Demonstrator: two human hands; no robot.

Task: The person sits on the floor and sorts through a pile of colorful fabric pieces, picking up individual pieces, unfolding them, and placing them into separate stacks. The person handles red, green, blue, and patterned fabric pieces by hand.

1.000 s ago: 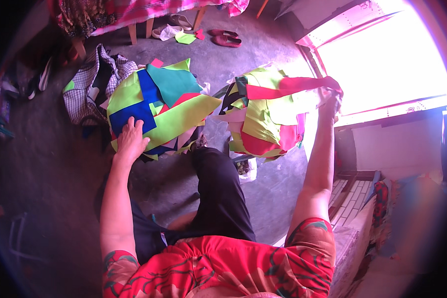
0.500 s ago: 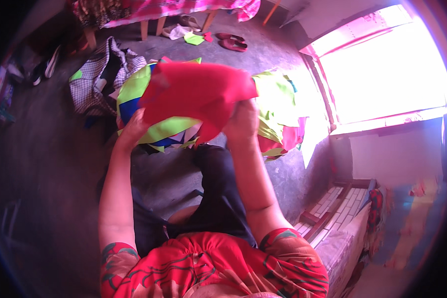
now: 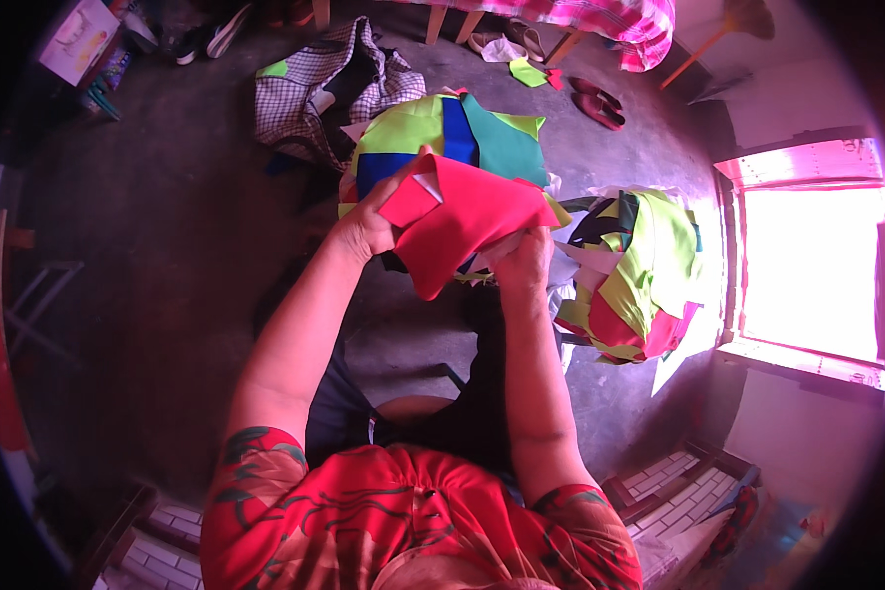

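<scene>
L hand (image 3: pixel 372 224) & R hand (image 3: pixel 523 258) both gripping angular red cloth pc (image 3: pixel 477 206), ctr of frame; rounded multicol. cloth-scrap heap (image 3: pixel 506 143) partly behind it, upper ctr; lime-green/red cloth-scrap heap (image 3: pixel 643 270) rt of ctr.

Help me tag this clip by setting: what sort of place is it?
Probably a room in a home: dark red shoes lie on the floor, and a pink checked cloth drapes wooden-legged furniture. Heaps of coloured cloth pieces suggest it may double as a workspace.

Free floor (image 3: pixel 167 324) left; cloth heap (image 3: pixel 506 143) blocks ahead, second heap (image 3: pixel 649 265) right.
</scene>
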